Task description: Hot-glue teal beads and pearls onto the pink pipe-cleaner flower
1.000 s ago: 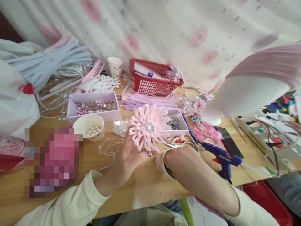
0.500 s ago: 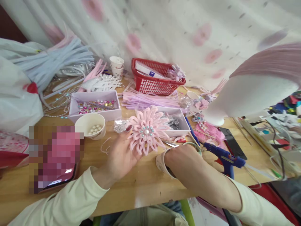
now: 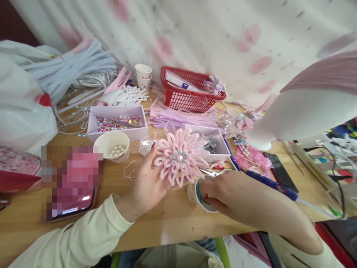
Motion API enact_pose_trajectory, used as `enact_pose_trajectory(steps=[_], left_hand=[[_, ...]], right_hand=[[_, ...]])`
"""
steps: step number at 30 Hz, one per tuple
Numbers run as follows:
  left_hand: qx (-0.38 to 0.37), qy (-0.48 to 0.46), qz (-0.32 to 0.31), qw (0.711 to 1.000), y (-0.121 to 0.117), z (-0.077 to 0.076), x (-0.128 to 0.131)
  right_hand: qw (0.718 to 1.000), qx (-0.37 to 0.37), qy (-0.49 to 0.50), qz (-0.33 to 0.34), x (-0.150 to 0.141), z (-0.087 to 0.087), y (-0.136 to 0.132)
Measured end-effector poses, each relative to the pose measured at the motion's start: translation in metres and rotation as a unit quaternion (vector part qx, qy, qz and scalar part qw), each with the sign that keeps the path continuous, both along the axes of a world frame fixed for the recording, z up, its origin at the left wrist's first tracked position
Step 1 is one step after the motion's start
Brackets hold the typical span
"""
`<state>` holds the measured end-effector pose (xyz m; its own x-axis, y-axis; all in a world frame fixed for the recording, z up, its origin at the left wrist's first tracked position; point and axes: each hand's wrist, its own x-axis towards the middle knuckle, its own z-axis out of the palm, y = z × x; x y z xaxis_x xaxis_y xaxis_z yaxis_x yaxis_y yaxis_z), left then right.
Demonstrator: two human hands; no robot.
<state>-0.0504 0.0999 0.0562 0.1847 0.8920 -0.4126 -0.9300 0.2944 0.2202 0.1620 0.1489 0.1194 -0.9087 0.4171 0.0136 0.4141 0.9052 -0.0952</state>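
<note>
A pink pipe-cleaner flower (image 3: 170, 167) with pearl and blue beads at its centre rests in my left hand (image 3: 150, 182). My thumb and fingers close round its left side and underside, and its face is turned up towards me. To the right, my right hand (image 3: 223, 190) reaches into a tilted paper cup (image 3: 192, 194) of small teal beads (image 3: 199, 190). Its fingers are curled together inside the cup, with the tips hidden, so what they pinch does not show. Scissors (image 3: 209, 172) lie just behind this cup.
Behind stand a box of gems (image 3: 117, 130), a cup of pearls (image 3: 112, 149), a white box (image 3: 217, 143) and a red basket (image 3: 192, 100). At right are a blue glue gun (image 3: 272, 184) and a white mannequin head (image 3: 301, 108). A phone (image 3: 75, 186) lies at left.
My right hand has drawn up a little from deep in the cup, so teal beads now show. My left hand has turned the flower's face upward and shifted its grip.
</note>
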Motion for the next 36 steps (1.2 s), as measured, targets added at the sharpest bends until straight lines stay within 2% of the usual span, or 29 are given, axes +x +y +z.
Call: enact_pose_trajectory(steps=[2, 4, 6, 9, 12, 15, 24, 33, 36], left_hand=[[0.055, -0.007, -0.014, 0.998, -0.001, -0.01, -0.002], [0.111, -0.009, -0.031, 0.993, -0.003, -0.019, -0.003], [0.154, -0.009, -0.049, 0.987, -0.004, -0.024, -0.004], [0.182, -0.005, -0.068, 0.981, -0.005, -0.024, -0.003], [0.186, -0.01, -0.078, 0.979, -0.006, -0.021, -0.002], [0.193, -0.018, -0.086, 0.977, -0.007, -0.02, 0.0], [0.217, -0.025, -0.082, 0.972, -0.007, -0.022, 0.001], [0.199, -0.015, -0.075, 0.977, -0.008, -0.017, 0.001], [0.223, -0.022, -0.082, 0.971, -0.008, -0.018, 0.0]], right_hand=[[0.996, -0.087, -0.011, 0.03, 0.002, 0.011, 0.004], [0.988, -0.132, 0.083, 0.012, -0.001, 0.018, 0.005], [0.974, -0.118, 0.19, -0.025, -0.006, 0.018, 0.004], [0.964, -0.055, 0.256, -0.055, -0.014, 0.005, 0.005], [0.964, -0.016, 0.265, -0.014, -0.02, -0.01, 0.012], [0.965, 0.017, 0.261, 0.021, -0.024, -0.018, 0.019], [0.972, 0.032, 0.231, 0.015, -0.023, -0.019, 0.02], [0.974, 0.041, 0.223, 0.008, -0.019, -0.022, 0.02], [0.972, 0.045, 0.231, 0.006, -0.017, -0.022, 0.018]])
